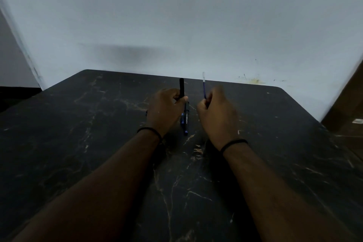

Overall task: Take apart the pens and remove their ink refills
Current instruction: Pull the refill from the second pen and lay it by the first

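Observation:
My left hand (164, 110) is closed around a black pen barrel (181, 87) that points up and away, above the middle of the table. My right hand (217, 113) pinches a thin blue ink refill (204, 85) with a clear tip, held upright and apart from the barrel. Between the two hands, a black and blue pen (186, 119) with white lettering lies on the black marble-patterned table (98, 143), partly covered by my left fingers.
A pale wall rises just behind the table's far edge. A brown wooden surface (347, 108) stands at the right, past the table's corner. Each wrist wears a thin black band.

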`<act>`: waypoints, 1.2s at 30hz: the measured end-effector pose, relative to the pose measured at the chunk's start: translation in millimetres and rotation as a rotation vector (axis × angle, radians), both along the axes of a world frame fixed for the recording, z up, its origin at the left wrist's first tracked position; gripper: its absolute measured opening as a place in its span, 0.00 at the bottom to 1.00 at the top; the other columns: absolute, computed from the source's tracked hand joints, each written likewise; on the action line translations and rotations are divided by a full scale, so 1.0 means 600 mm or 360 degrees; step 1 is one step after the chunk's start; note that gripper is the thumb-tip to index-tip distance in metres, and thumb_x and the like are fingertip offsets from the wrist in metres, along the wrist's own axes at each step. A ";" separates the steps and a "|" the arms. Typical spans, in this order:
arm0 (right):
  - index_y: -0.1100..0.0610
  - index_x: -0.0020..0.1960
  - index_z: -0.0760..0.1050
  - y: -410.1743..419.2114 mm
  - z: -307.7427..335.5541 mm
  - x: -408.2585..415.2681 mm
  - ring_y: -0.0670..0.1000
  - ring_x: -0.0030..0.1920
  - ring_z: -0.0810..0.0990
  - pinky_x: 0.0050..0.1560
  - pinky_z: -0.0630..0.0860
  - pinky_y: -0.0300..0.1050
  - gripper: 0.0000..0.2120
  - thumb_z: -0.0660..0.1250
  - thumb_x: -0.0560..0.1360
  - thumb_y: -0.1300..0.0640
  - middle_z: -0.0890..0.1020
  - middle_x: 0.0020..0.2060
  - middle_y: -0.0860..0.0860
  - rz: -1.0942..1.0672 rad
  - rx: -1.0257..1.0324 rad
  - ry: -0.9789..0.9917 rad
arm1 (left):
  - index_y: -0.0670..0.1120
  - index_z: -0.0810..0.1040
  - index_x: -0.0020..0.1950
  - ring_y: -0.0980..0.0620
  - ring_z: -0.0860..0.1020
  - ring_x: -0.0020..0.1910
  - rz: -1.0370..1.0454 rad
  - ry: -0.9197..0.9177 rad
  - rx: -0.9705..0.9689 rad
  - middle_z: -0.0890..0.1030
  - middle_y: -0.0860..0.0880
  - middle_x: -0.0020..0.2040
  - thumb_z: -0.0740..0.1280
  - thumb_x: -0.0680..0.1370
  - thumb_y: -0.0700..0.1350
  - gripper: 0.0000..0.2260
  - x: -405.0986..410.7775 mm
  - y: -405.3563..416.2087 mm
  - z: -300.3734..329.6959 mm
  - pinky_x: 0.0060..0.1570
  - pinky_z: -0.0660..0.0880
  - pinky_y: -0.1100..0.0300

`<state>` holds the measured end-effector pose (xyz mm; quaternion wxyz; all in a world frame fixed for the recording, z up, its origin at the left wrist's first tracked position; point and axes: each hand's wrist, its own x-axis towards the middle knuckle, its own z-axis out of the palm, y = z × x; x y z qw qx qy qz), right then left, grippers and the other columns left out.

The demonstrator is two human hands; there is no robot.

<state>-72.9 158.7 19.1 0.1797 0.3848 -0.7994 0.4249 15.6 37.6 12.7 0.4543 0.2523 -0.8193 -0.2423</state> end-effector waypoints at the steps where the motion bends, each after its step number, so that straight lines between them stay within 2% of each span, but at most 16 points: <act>1: 0.49 0.49 0.62 0.001 0.000 0.001 0.49 0.28 0.74 0.26 0.68 0.42 0.07 0.62 0.76 0.55 0.74 0.31 0.48 0.0045 -0.0108 0.0051 | 0.47 0.84 0.51 0.56 0.80 0.43 -0.0006 -0.0009 -0.0002 0.85 0.49 0.47 0.71 0.77 0.47 0.06 0.000 0.000 0.000 0.43 0.77 0.61; 4: 0.49 0.58 0.67 0.005 0.005 0.007 0.50 0.32 0.75 0.30 0.70 0.43 0.10 0.61 0.78 0.59 0.77 0.35 0.50 0.0207 -0.0294 0.0205 | 0.46 0.83 0.52 0.59 0.79 0.42 -0.0015 -0.0052 -0.0030 0.84 0.50 0.48 0.70 0.77 0.47 0.07 0.001 -0.002 -0.001 0.41 0.73 0.69; 8: 0.57 0.59 0.79 0.010 0.011 0.022 0.50 0.51 0.81 0.52 0.79 0.46 0.11 0.62 0.80 0.63 0.83 0.52 0.51 0.0406 -0.0471 0.0140 | 0.46 0.83 0.52 0.59 0.79 0.41 0.0011 -0.0055 -0.0028 0.84 0.49 0.49 0.70 0.77 0.47 0.07 0.002 -0.006 -0.002 0.41 0.73 0.68; 10: 0.58 0.59 0.80 0.011 0.012 0.025 0.51 0.53 0.81 0.55 0.79 0.47 0.11 0.64 0.80 0.62 0.83 0.53 0.52 0.0454 -0.0504 0.0099 | 0.45 0.83 0.52 0.56 0.80 0.44 0.0020 -0.0054 -0.0043 0.84 0.48 0.49 0.70 0.77 0.47 0.07 0.001 -0.008 -0.002 0.43 0.75 0.65; 13: 0.61 0.57 0.82 0.009 0.011 0.022 0.51 0.52 0.82 0.56 0.79 0.43 0.10 0.67 0.78 0.65 0.85 0.51 0.54 0.0450 -0.0616 0.0266 | 0.45 0.83 0.51 0.55 0.80 0.43 0.0011 -0.0092 -0.0047 0.84 0.48 0.48 0.70 0.78 0.47 0.07 0.001 -0.009 -0.002 0.44 0.78 0.60; 15: 0.60 0.57 0.82 0.006 0.011 0.020 0.49 0.53 0.82 0.57 0.76 0.37 0.10 0.66 0.78 0.65 0.85 0.51 0.53 0.0411 -0.0697 0.0301 | 0.46 0.83 0.50 0.61 0.78 0.38 0.0018 -0.0096 -0.0056 0.83 0.50 0.46 0.69 0.78 0.47 0.06 0.001 -0.009 -0.002 0.38 0.75 0.67; 17: 0.60 0.60 0.80 0.004 0.012 0.020 0.47 0.55 0.81 0.58 0.75 0.36 0.13 0.64 0.78 0.64 0.84 0.53 0.52 0.0410 -0.0722 0.0222 | 0.47 0.82 0.49 0.66 0.74 0.34 0.0024 -0.0118 -0.0075 0.81 0.52 0.43 0.69 0.78 0.47 0.05 0.002 -0.007 -0.002 0.32 0.71 0.74; 18: 0.59 0.62 0.79 0.003 0.013 0.020 0.46 0.56 0.81 0.59 0.76 0.36 0.14 0.63 0.78 0.64 0.84 0.55 0.52 0.0416 -0.0707 0.0177 | 0.46 0.82 0.50 0.66 0.74 0.33 0.0022 -0.0133 -0.0076 0.79 0.53 0.42 0.69 0.78 0.47 0.05 0.002 -0.006 -0.002 0.33 0.70 0.77; 20: 0.58 0.62 0.79 0.003 0.011 0.020 0.43 0.54 0.81 0.57 0.75 0.32 0.14 0.65 0.78 0.63 0.84 0.54 0.50 0.0425 -0.0672 0.0115 | 0.46 0.82 0.49 0.65 0.73 0.32 0.0013 -0.0146 -0.0074 0.78 0.54 0.41 0.69 0.78 0.46 0.05 0.004 -0.005 -0.002 0.35 0.69 0.79; 22: 0.56 0.59 0.81 0.003 0.010 0.020 0.41 0.50 0.80 0.52 0.74 0.27 0.11 0.68 0.78 0.62 0.85 0.50 0.48 0.0474 -0.0671 0.0057 | 0.47 0.81 0.49 0.63 0.74 0.34 0.0027 -0.0153 -0.0090 0.79 0.52 0.41 0.69 0.78 0.47 0.05 0.005 -0.006 -0.001 0.31 0.70 0.73; 23: 0.56 0.57 0.81 0.004 0.010 0.022 0.40 0.49 0.80 0.49 0.75 0.27 0.09 0.69 0.78 0.61 0.85 0.47 0.47 0.0506 -0.0674 0.0034 | 0.47 0.82 0.50 0.61 0.75 0.36 0.0038 -0.0157 -0.0104 0.81 0.51 0.43 0.69 0.78 0.48 0.05 0.005 -0.006 -0.001 0.34 0.70 0.71; 25: 0.56 0.54 0.81 0.006 0.010 0.024 0.42 0.43 0.81 0.43 0.77 0.33 0.06 0.67 0.80 0.56 0.84 0.43 0.47 0.0544 -0.0698 0.0046 | 0.45 0.83 0.52 0.55 0.78 0.41 0.0042 -0.0165 -0.0120 0.82 0.49 0.47 0.69 0.78 0.47 0.07 0.004 -0.006 0.000 0.39 0.73 0.64; 27: 0.57 0.49 0.79 0.007 0.009 0.025 0.47 0.37 0.81 0.37 0.77 0.43 0.12 0.62 0.82 0.51 0.83 0.37 0.50 0.0555 -0.0742 0.0101 | 0.44 0.83 0.50 0.54 0.77 0.43 0.0043 -0.0157 -0.0139 0.83 0.47 0.47 0.70 0.78 0.46 0.06 0.004 -0.005 0.000 0.39 0.70 0.67; 29: 0.57 0.49 0.78 0.007 0.010 0.029 0.50 0.37 0.81 0.37 0.78 0.50 0.16 0.57 0.83 0.48 0.81 0.36 0.51 0.0597 -0.0807 0.0084 | 0.45 0.83 0.50 0.53 0.77 0.42 0.0040 -0.0174 -0.0168 0.83 0.47 0.46 0.70 0.77 0.46 0.06 0.004 -0.004 0.001 0.37 0.68 0.68; 33: 0.51 0.54 0.74 0.004 0.013 0.032 0.43 0.39 0.81 0.40 0.78 0.40 0.16 0.52 0.83 0.44 0.79 0.38 0.42 0.0690 -0.0986 0.0011 | 0.44 0.83 0.48 0.48 0.79 0.41 0.0059 -0.0239 -0.0255 0.83 0.45 0.43 0.70 0.77 0.46 0.06 0.004 -0.004 0.002 0.40 0.75 0.55; 36: 0.44 0.55 0.72 0.003 0.015 0.032 0.43 0.40 0.81 0.40 0.78 0.39 0.12 0.52 0.83 0.42 0.79 0.38 0.41 0.0714 -0.1038 0.0010 | 0.44 0.84 0.49 0.45 0.79 0.43 0.0071 -0.0234 -0.0295 0.83 0.44 0.44 0.70 0.76 0.44 0.05 0.003 -0.001 0.004 0.43 0.77 0.50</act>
